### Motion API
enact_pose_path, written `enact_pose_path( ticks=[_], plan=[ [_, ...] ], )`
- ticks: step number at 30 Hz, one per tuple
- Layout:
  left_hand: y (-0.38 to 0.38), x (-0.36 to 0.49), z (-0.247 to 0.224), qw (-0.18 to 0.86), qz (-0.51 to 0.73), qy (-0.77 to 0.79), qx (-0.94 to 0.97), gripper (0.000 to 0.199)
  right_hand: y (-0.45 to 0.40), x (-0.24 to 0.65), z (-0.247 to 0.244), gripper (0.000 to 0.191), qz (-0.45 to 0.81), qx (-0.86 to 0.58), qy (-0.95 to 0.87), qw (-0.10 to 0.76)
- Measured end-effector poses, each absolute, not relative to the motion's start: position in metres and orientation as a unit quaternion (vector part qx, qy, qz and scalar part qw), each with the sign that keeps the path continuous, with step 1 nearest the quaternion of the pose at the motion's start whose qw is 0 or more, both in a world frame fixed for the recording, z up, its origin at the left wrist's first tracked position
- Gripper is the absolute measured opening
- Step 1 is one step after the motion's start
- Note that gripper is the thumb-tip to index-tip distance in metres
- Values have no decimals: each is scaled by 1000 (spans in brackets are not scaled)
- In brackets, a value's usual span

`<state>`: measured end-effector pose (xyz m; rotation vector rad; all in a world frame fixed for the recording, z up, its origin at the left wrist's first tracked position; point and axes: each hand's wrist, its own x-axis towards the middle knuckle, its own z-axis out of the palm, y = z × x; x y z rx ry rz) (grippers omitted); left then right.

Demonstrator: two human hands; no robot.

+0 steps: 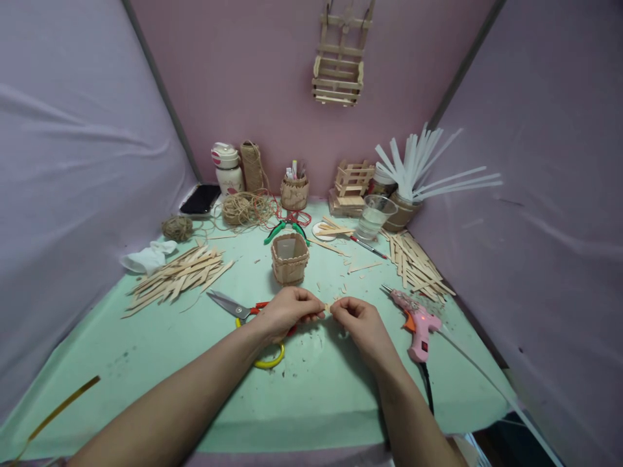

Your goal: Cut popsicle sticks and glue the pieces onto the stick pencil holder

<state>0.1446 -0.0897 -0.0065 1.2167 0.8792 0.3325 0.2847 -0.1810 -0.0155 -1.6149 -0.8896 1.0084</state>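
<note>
Between the fingertips of both hands is a small piece of wooden stick [328,308], mostly covered by the fingers. My left hand [295,308] pinches its left end, and my right hand [354,318] pinches the right. Under my left wrist lie scissors [233,307] with red and yellow handles, partly hidden by the arm. Just beyond my left hand stands a small open box [289,263] covered in wooden pieces. A pink glue gun [417,323] rests on its side to the right of my right hand, its cord running toward the front edge.
Wooden sticks lie in piles at left [178,279] and right [418,266]. Toward the back are green-handled pliers [287,228], twine [246,207], a clear cup [374,219], a paintbrush [368,247], a phone [200,199] and a bottle [228,170]. White glue sticks [413,162] fan out of a pot.
</note>
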Motion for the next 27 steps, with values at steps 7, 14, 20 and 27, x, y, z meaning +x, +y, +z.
enact_pose_path(
  ticks=[7, 14, 20, 27],
  plan=[
    [-92, 145, -6, 734, 156, 395, 530, 19, -181, 288, -16, 24, 421, -658, -347, 518],
    [-91, 145, -6, 759, 156, 382, 503, 24, -181, 287, -16, 26, 419, -652, -349, 527],
    [-90, 146, -8, 759, 163, 389, 496, 24, -181, 289, -21, 26, 426, -650, -342, 528],
    [-91, 144, -4, 779, 155, 373, 479, 26, -180, 289, -15, 27, 551, -566, -246, 561]
  ],
)
